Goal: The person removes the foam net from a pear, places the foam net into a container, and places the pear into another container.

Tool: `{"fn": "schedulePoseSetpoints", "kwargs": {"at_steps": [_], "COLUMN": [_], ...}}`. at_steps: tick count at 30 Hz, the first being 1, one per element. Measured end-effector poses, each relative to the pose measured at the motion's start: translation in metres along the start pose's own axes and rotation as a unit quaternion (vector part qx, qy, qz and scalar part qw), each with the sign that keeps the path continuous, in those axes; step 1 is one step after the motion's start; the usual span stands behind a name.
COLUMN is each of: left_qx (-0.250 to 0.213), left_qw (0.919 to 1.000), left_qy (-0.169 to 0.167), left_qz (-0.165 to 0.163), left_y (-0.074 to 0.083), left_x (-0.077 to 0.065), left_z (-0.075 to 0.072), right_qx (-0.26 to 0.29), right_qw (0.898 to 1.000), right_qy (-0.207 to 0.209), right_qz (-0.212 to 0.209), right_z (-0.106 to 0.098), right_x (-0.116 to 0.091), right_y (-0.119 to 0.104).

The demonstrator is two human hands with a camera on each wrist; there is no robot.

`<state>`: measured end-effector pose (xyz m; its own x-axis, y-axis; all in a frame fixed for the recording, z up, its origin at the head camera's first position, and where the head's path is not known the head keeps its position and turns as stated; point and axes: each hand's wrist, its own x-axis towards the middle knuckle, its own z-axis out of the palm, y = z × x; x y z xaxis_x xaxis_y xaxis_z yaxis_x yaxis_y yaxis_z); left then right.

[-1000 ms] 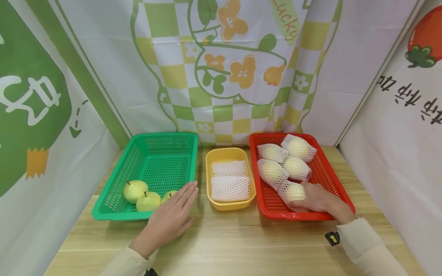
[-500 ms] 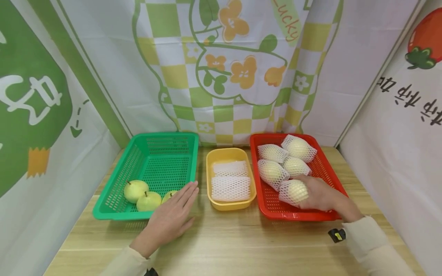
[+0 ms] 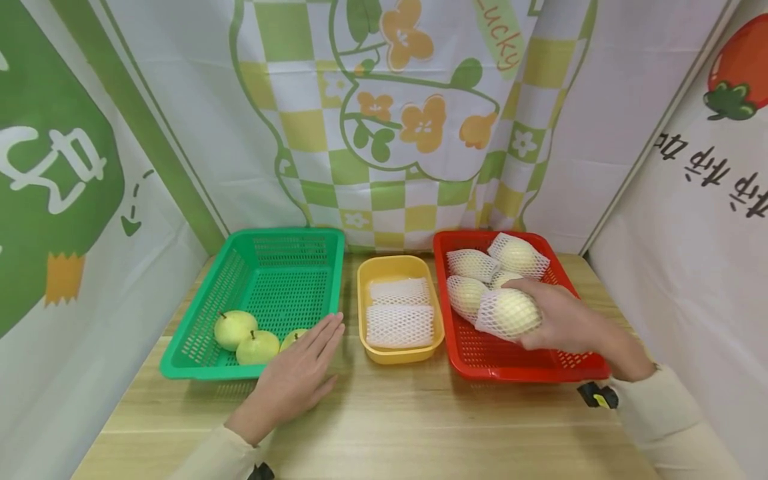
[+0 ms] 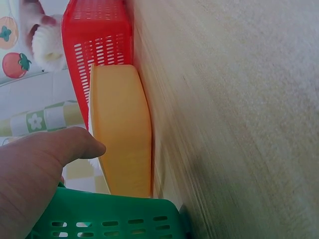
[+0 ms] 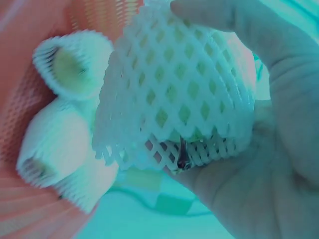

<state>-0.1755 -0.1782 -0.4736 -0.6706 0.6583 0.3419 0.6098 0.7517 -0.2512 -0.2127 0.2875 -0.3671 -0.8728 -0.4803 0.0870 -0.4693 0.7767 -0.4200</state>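
Observation:
In my right hand [image 3: 561,317] is a pear [image 3: 515,312] in a white foam net sleeve, held over the front of the red basket [image 3: 504,373]. The right wrist view shows thumb and fingers curved round the netted pear [image 5: 184,84], its stem poking out through the sleeve. Several other netted pears [image 3: 467,295] lie in the red basket. My left hand [image 3: 294,373] rests with straight fingers at the near right corner of the green basket [image 3: 198,370]. Bare pears [image 3: 258,347] sit in that basket's front, one partly hidden behind the hand.
Between the baskets stands a yellow tray [image 3: 401,358] with white foam net sleeves [image 3: 400,325] lying flat in it. The wooden table [image 3: 384,427] runs up to a printed curtain [image 3: 396,200] at the back. White printed sheets hang on both sides.
My right hand has lifted the netted pear from the red basket's floor, raising it up and slightly away from me. The left hand has stayed in place.

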Motion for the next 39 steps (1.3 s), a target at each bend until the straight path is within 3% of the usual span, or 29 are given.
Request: {"fn": "schedulePoseSetpoints", "kwargs": {"at_steps": [10, 18, 24, 32, 39], "left_qx": [-0.001, -0.011, -0.014, -0.008, -0.013], "left_qw": [1.0, 0.9998, 0.9998, 0.9999, 0.9997], "left_qy": [-0.006, -0.015, -0.012, -0.008, -0.01], "left_qz": [-0.003, -0.009, -0.012, -0.013, -0.015], "left_y": [0.001, 0.001, 0.002, 0.001, 0.001], "left_x": [-0.001, 0.0, 0.001, -0.001, -0.001], "left_z": [0.002, -0.001, -0.002, 0.0, 0.0], "right_qx": [0.025, 0.022, 0.047, 0.042, 0.025], "right_qw": [0.998, 0.988, 0.98, 0.971, 0.973], "right_qy": [-0.036, -0.074, -0.139, -0.154, -0.168], "right_qz": [-0.055, -0.133, -0.131, -0.175, -0.156], "right_z": [0.01, 0.041, 0.072, 0.113, 0.141], "right_x": [0.011, 0.018, 0.022, 0.028, 0.03], "right_y": [-0.051, -0.084, -0.105, -0.113, -0.11]}}
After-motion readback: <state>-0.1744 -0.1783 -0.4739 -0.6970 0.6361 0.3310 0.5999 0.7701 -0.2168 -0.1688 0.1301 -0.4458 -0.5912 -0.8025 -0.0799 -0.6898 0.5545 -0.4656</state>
